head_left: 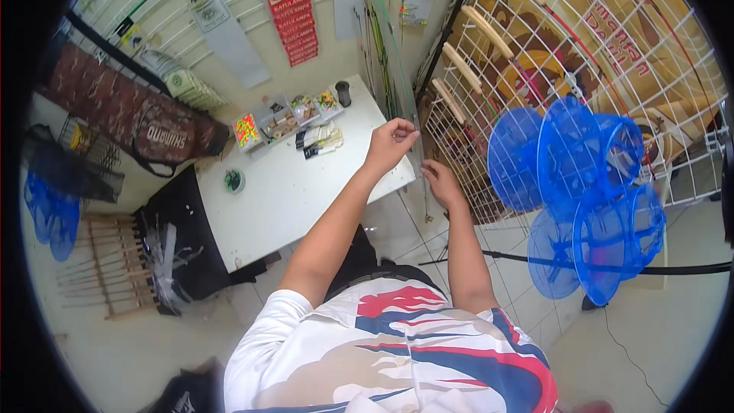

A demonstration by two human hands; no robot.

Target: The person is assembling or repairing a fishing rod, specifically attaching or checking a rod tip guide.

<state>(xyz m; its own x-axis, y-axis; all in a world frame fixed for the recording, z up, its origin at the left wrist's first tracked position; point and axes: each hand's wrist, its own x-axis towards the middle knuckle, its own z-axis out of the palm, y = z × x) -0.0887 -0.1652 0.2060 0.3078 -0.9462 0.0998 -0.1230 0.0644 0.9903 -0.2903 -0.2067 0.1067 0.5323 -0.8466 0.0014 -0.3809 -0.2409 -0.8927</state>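
Observation:
My left hand (391,144) is raised over the right end of a white table (287,210), its fingers curled into a pinch. Just beyond the table's right corner is my right hand (442,183), lower and a little nearer to me, thumb and forefinger drawn together. A thin pale strand seems to run down past both sets of fingertips; whatever they pinch is too fine to make out. Behind my hands, a bunch of slender fishing rods (380,53) leans upright in the corner.
Small boxes of colourful pieces (247,131), a dark cup (343,93) and a little jar (234,180) stand on the table. Blue mesh nets (569,153) hang at right from a white wire grid (673,160). A camouflage bag (141,111) hangs at left.

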